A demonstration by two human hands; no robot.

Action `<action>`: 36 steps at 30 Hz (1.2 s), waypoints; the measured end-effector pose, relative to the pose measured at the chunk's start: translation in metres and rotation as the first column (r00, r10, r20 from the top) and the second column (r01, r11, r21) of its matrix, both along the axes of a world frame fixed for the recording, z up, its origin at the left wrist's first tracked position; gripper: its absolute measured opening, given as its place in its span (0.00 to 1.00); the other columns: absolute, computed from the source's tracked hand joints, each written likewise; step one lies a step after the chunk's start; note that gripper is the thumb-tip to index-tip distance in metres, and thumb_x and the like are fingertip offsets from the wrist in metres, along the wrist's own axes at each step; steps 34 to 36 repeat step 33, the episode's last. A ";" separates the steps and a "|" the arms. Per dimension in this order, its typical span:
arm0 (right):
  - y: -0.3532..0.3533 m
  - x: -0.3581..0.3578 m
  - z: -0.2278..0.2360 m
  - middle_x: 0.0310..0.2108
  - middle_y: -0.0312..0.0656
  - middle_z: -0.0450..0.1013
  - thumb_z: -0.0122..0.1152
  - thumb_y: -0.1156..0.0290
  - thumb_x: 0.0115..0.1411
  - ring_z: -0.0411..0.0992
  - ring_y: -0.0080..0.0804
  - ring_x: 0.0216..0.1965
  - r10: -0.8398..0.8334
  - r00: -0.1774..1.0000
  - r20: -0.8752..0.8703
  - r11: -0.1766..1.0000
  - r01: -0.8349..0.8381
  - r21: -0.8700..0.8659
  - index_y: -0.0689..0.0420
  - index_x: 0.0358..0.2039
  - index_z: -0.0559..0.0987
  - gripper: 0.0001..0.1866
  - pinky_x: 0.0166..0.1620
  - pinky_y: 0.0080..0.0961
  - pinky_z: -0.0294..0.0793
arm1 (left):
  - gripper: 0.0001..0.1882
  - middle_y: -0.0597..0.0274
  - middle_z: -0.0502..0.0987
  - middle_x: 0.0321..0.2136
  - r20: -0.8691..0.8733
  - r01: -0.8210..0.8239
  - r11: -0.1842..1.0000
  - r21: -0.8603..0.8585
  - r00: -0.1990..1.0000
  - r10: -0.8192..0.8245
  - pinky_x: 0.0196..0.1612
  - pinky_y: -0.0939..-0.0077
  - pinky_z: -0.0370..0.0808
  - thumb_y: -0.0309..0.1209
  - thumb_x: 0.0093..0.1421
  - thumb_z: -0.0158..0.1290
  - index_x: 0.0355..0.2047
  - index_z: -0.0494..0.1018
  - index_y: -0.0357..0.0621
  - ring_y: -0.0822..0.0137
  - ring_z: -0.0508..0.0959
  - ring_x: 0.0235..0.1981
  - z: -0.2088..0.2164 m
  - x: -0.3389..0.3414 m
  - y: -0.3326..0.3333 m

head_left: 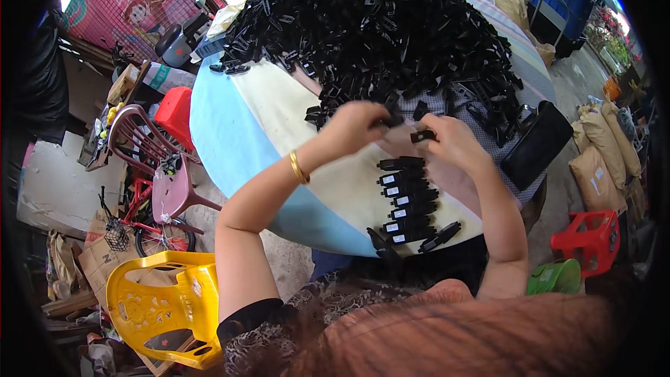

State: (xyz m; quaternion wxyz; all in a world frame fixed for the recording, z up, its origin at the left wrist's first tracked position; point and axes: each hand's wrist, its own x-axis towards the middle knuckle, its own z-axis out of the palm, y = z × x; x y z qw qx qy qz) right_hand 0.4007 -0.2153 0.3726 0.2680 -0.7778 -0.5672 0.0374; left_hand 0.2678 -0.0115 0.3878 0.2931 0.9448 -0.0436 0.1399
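Over the near side of the pile, my left hand (pixel 354 128), with a gold bracelet (pixel 299 166) at the wrist, is closed at the fingertips on a dark piece blurred by motion. Close by on its right, my right hand (pixel 453 141) pinches a small black plastic piece (pixel 421 137) between thumb and fingers. Below the hands, several black clip-like plastic parts (pixel 407 199) lie stacked in a column, some with small white labels. Two more black parts (pixel 440 237) lie at an angle by the column's near end. A large heap of similar black parts (pixel 377 28) covers the table's far side.
The round table has a striped pastel cloth (pixel 251 126). A black rectangular case (pixel 536 145) sits at its right edge. Around it stand a yellow chair (pixel 164 300), a pink chair (pixel 171 185), a red stool (pixel 586 241), a green bucket (pixel 555 277) and brown sacks (pixel 597 174).
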 end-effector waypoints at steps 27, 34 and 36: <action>0.008 0.007 -0.002 0.25 0.40 0.70 0.63 0.76 0.47 0.68 0.26 0.27 0.173 0.927 -0.333 0.984 -0.149 0.096 0.66 0.31 0.78 0.10 0.31 0.21 0.67 | 0.10 0.54 0.73 0.29 0.070 0.031 0.999 -0.006 0.997 -0.031 0.41 0.65 0.71 0.25 0.44 0.56 0.30 0.76 0.40 0.53 0.72 0.37 -0.039 -0.008 -0.019; -0.096 0.000 0.015 0.36 0.41 0.75 0.56 0.57 0.59 0.72 0.28 0.35 0.460 0.673 -0.580 0.685 0.147 0.714 0.61 0.46 0.77 0.21 0.40 0.23 0.71 | 0.11 0.54 0.72 0.32 0.108 0.091 0.996 -0.012 0.990 -0.090 0.43 0.65 0.70 0.28 0.45 0.58 0.32 0.76 0.41 0.53 0.71 0.38 -0.045 -0.021 -0.006; -0.096 0.000 0.015 0.36 0.41 0.75 0.56 0.57 0.59 0.72 0.28 0.35 0.460 0.673 -0.580 0.685 0.147 0.714 0.61 0.46 0.77 0.21 0.40 0.23 0.71 | 0.11 0.54 0.72 0.32 0.108 0.091 0.996 -0.012 0.990 -0.090 0.43 0.65 0.70 0.28 0.45 0.58 0.32 0.76 0.41 0.53 0.71 0.38 -0.045 -0.021 -0.006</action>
